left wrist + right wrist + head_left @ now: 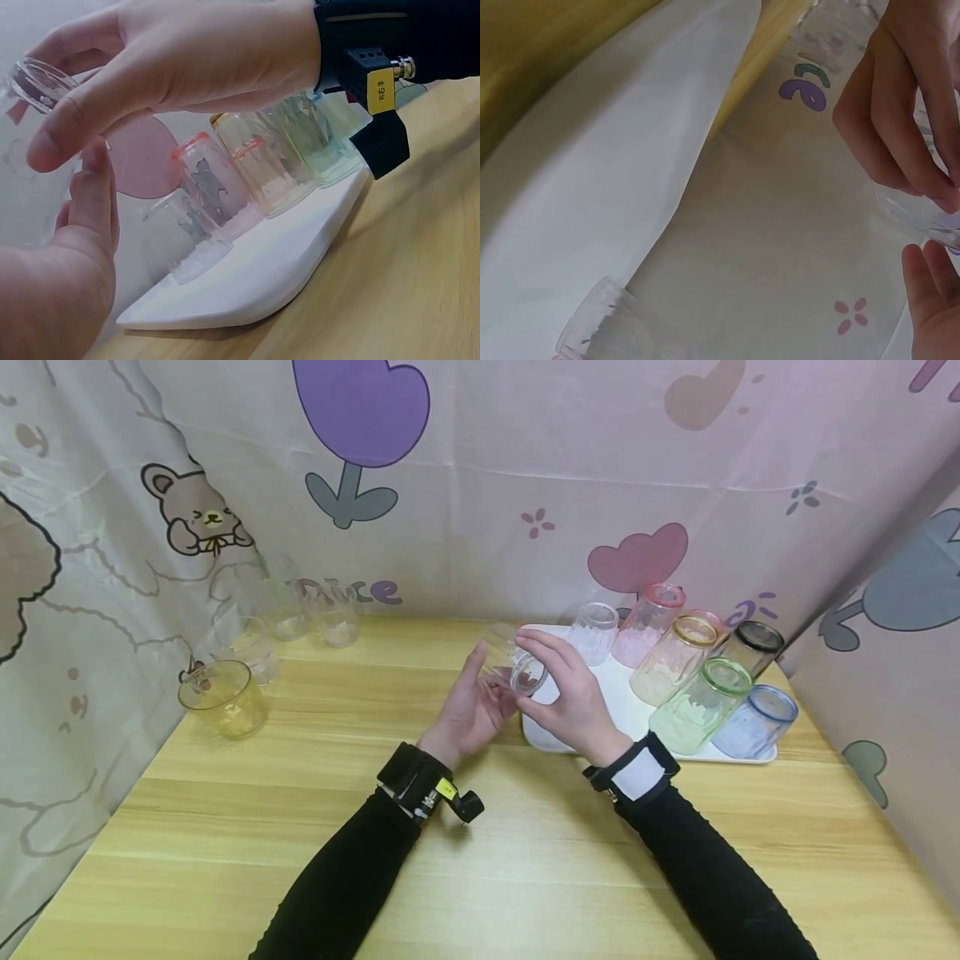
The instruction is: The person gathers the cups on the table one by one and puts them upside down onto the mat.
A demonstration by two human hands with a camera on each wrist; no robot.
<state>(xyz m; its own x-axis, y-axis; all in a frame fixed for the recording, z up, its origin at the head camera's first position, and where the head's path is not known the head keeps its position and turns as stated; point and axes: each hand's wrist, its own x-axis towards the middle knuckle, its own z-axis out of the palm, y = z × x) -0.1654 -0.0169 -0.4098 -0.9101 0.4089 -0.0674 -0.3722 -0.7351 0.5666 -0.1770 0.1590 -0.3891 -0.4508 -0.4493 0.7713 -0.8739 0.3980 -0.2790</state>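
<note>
Both hands hold one clear drinking glass (pixel 498 652) above the table, tilted, with a thick ringed end turned toward the right hand. My left hand (pixel 472 710) cradles its side, thumb up along the wall and fingers partly hidden behind it. Around the ringed end, the fingers and thumb of my right hand (pixel 566 693) grip the glass. From the left wrist, the glass (pixel 34 172) shows at the frame's left edge, the right hand (pixel 172 60) over it and the left hand (pixel 56 289) below.
A white tray (pixel 543 739) at the right bears upside-down glasses: clear (pixel 595 635), pink (pixel 645 622), amber (pixel 675 660), green (pixel 701 706), dark-rimmed (pixel 753 647) and blue (pixel 753 722). At the far left stand a yellow glass (pixel 225 702) and several clear glasses (pixel 336 618). Patterned cloth (pixel 480 527) hangs behind.
</note>
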